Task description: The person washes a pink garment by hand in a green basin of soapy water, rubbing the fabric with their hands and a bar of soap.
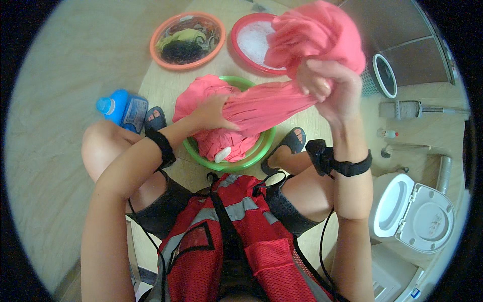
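Note:
A large pink cloth [271, 102] stretches between my two hands. My right hand [332, 85] grips it, raised at the upper right, with a bunched part of the cloth bulging above the fist. My left hand [215, 113] holds the cloth lower down, thumb and fingers spread around its gathered length. The rest of the cloth lies heaped in a green basin [267, 145] on the floor between my feet. On that heap rests a small white oblong object [223, 154], perhaps a bar of soap.
A red basin [236, 41] of suds stands behind the raised cloth. To its left an orange basin [153, 47] holds clothes in water. A blue detergent bottle [124, 109] is by my left foot. At right are a wastebasket [385, 75], a toilet brush holder [400, 110] and a toilet [392, 205].

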Demonstrator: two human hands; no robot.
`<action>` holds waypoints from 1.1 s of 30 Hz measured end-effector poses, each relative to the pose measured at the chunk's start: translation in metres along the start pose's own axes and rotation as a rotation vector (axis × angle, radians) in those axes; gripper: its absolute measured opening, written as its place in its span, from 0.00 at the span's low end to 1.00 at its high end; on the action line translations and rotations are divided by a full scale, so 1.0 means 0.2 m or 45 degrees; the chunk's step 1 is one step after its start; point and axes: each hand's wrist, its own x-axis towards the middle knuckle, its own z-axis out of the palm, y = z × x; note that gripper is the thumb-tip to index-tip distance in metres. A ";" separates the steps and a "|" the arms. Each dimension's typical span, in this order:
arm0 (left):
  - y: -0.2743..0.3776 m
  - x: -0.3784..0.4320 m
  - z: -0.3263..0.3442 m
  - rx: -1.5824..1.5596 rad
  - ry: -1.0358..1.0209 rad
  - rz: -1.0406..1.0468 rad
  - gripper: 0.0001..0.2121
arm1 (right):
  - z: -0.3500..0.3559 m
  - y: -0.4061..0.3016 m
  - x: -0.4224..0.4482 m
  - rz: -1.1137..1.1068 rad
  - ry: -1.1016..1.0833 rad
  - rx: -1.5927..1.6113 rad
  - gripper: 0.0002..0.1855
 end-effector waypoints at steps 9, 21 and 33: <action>-0.27 0.06 0.13 -1.719 -0.338 -0.862 0.22 | -0.07 -0.12 -0.06 -0.274 -0.099 -0.085 0.18; -0.50 -0.13 0.13 -0.294 -0.345 -0.357 0.25 | -0.10 0.02 -0.09 0.113 0.080 -0.672 0.23; -1.24 0.00 0.05 -1.055 -0.283 -1.095 0.36 | -0.10 0.13 -0.12 0.272 -0.909 -0.807 0.27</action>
